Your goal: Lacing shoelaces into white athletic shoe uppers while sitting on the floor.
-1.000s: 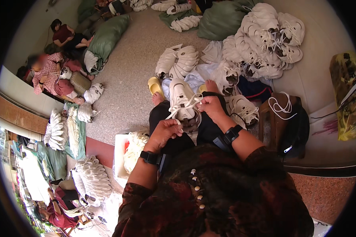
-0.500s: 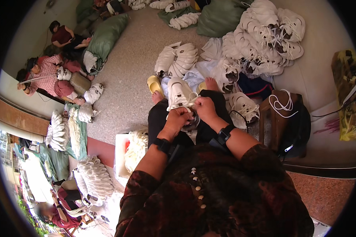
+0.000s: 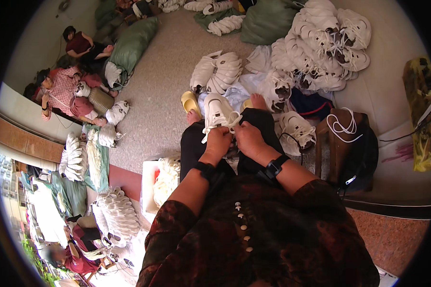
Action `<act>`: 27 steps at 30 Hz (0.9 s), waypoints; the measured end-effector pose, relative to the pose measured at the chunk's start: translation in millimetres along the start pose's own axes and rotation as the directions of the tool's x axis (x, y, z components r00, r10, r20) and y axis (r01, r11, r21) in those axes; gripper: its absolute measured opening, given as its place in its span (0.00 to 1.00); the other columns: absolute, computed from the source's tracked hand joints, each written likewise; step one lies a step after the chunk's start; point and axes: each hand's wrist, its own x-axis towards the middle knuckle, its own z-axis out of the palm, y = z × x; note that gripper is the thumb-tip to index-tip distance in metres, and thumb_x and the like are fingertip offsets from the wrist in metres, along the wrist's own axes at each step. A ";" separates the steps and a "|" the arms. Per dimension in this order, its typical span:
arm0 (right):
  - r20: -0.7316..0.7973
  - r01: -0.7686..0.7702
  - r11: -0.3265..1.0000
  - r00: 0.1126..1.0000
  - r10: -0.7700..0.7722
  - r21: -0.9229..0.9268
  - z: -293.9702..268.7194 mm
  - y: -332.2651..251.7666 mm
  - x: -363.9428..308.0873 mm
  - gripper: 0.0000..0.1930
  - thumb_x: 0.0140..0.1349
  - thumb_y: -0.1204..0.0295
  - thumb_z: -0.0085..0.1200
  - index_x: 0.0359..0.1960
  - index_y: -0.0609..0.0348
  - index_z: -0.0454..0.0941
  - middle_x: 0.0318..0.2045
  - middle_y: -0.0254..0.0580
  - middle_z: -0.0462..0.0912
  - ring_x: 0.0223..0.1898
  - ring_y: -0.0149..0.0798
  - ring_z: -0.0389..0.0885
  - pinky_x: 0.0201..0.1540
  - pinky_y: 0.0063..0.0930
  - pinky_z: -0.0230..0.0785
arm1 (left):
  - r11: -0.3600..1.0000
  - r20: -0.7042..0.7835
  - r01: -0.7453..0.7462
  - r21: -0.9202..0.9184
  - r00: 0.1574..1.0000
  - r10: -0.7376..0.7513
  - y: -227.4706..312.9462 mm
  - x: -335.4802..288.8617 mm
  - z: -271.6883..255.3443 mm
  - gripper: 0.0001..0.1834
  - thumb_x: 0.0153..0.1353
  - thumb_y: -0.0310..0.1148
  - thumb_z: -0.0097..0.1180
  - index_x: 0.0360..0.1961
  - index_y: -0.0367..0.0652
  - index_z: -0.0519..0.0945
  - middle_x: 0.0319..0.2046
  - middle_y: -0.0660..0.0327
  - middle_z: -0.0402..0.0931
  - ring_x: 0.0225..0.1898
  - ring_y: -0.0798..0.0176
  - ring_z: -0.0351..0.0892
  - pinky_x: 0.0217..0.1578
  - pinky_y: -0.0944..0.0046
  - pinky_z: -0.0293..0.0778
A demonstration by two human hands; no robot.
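A white lace-up shoe [image 3: 217, 106] rests between my knees, toe pointing away from me. Both my hands are close together at its collar. My left hand [image 3: 219, 143] is closed, thumb and fingers pinched on the white shoelace [image 3: 233, 119] at the upper end of the lacing. Just right of it, my right hand [image 3: 251, 140] is also closed on the shoelace, fingers bent inward. Lace loops stand out over the tongue. My hands hide the shoe's heel and the fingertips' exact grip.
Stacked white shoes [image 3: 223, 72] stand beyond my feet, with a large shoe heap [image 3: 316, 45] at far right. A white box [image 3: 149, 184] of laces is by my left knee. At right, a wooden stool [image 3: 323, 153] carries a loose lace. Co-workers [image 3: 64, 91] sit at left.
My hands have come closer together at the shoe's collar. My right hand has drawn down toward me from the lacing. A co-worker at left has lowered a stretched-out arm.
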 end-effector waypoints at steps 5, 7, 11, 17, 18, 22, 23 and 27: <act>-0.012 -0.018 1.000 1.000 0.018 -0.004 2.9 -1.7 1.6 0.07 0.47 0.72 0.53 0.26 0.63 0.73 0.23 0.48 0.75 0.29 0.49 0.75 0.33 0.38 0.71 | 0.984 -0.048 -0.053 0.172 0.997 0.062 -8.9 6.9 3.9 0.05 0.49 0.25 0.51 0.21 0.35 0.76 0.16 0.54 0.76 0.17 0.62 0.77 0.20 0.63 0.71; 0.001 -0.064 0.998 0.998 0.064 0.002 5.5 -0.4 0.2 0.07 0.47 0.72 0.53 0.26 0.63 0.73 0.23 0.48 0.75 0.29 0.48 0.75 0.33 0.38 0.71 | 0.939 -0.022 -0.116 0.324 0.991 0.131 -4.3 1.3 -1.9 0.06 0.49 0.27 0.51 0.20 0.36 0.76 0.16 0.52 0.75 0.19 0.57 0.77 0.22 0.60 0.72; -0.028 -0.123 0.992 0.992 0.123 0.003 4.4 0.2 -1.2 0.07 0.49 0.70 0.54 0.23 0.62 0.74 0.22 0.47 0.74 0.28 0.49 0.75 0.32 0.39 0.70 | 0.708 0.135 -0.240 0.664 0.970 0.202 4.2 -25.3 -41.0 0.10 0.51 0.35 0.52 0.20 0.38 0.77 0.18 0.47 0.74 0.25 0.46 0.76 0.29 0.53 0.72; -0.015 -0.138 0.990 0.990 0.137 -0.035 -0.1 -1.9 1.7 0.07 0.49 0.69 0.53 0.21 0.60 0.74 0.21 0.48 0.74 0.29 0.50 0.76 0.32 0.40 0.70 | 0.947 0.127 0.249 0.203 0.952 -0.278 -31.0 -63.7 -100.7 0.08 0.49 0.27 0.57 0.17 0.35 0.76 0.14 0.60 0.74 0.16 0.69 0.75 0.17 0.68 0.69; 0.008 -0.185 0.982 0.983 0.185 -0.039 -1.8 -3.0 2.5 0.07 0.49 0.70 0.53 0.21 0.60 0.74 0.21 0.48 0.74 0.29 0.50 0.76 0.32 0.40 0.69 | 0.952 0.073 0.304 -0.027 0.951 -0.302 -33.7 -65.0 -102.6 0.08 0.52 0.27 0.56 0.19 0.37 0.76 0.16 0.62 0.74 0.16 0.71 0.74 0.18 0.71 0.69; -0.187 0.025 0.994 0.982 -0.005 0.108 -10.2 -21.2 11.7 0.06 0.48 0.72 0.54 0.20 0.62 0.73 0.21 0.51 0.74 0.26 0.51 0.75 0.29 0.42 0.68 | 0.410 -0.303 -0.157 -0.899 0.897 -0.321 -58.5 -64.5 -109.7 0.05 0.58 0.29 0.53 0.27 0.41 0.75 0.21 0.66 0.74 0.20 0.75 0.72 0.20 0.76 0.67; -0.175 0.042 0.994 0.984 -0.023 0.103 -7.8 -24.4 15.1 0.06 0.48 0.72 0.54 0.20 0.62 0.73 0.21 0.51 0.74 0.26 0.51 0.75 0.29 0.42 0.68 | 0.321 -0.352 -0.234 -0.918 0.853 -0.385 -59.2 -63.5 -116.0 0.03 0.58 0.28 0.54 0.28 0.42 0.74 0.23 0.65 0.73 0.23 0.74 0.71 0.22 0.76 0.68; 0.094 -0.004 0.942 0.995 -0.030 0.335 16.2 -29.1 26.0 0.04 0.47 0.75 0.52 0.22 0.64 0.74 0.21 0.52 0.76 0.23 0.52 0.75 0.28 0.39 0.68 | 0.332 -0.385 -0.266 -0.905 0.844 -0.374 -59.7 -53.2 -101.6 0.03 0.57 0.26 0.55 0.27 0.41 0.75 0.21 0.66 0.72 0.21 0.74 0.70 0.21 0.76 0.68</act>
